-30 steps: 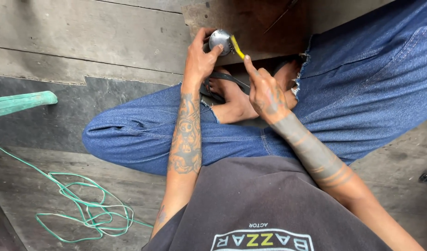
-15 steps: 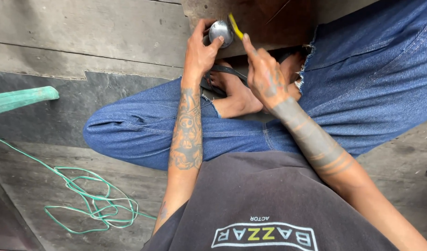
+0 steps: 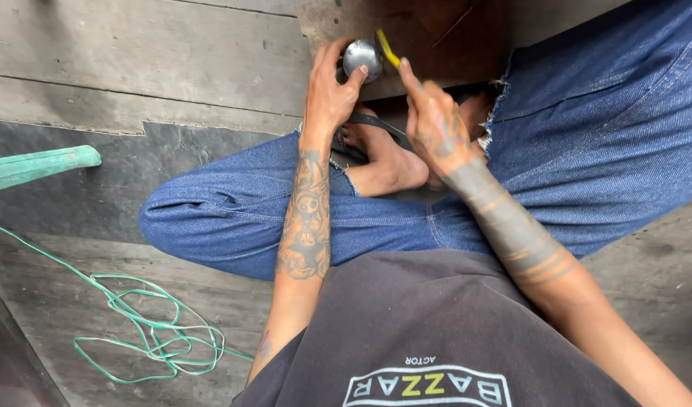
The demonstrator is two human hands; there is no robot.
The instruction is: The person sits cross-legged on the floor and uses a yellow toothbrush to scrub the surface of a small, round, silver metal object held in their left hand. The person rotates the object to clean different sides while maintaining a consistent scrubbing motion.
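1. Person is sitting cross-legged on the wooden floor [image 3: 135, 68], working right above their feet.
2. The left hand [image 3: 332, 94] is gripping a small round metal piece [image 3: 361, 56], fingers wrapped around it with the thumb pressed on its lower edge, holding it against a dark brown slab [image 3: 436, 38] just past the knees.
3. The right hand [image 3: 435, 124] is pinching a thin yellow tool [image 3: 387, 47], forefinger laid along it, with the tip sitting right at the edge of the metal piece.
4. Progress-wise, I'd say it's mid-job: the tool is engaged with the piece and nothing is looking separated or set aside yet. I can't tell how much of the surface is already worked, since the hand is covering most of it.
5. Off to the side, a loose tangle of green cord [image 3: 142, 332] is lying on the floor, and a green bar [image 3: 37, 167] is poking in from the left edge, both well apart from the hands.
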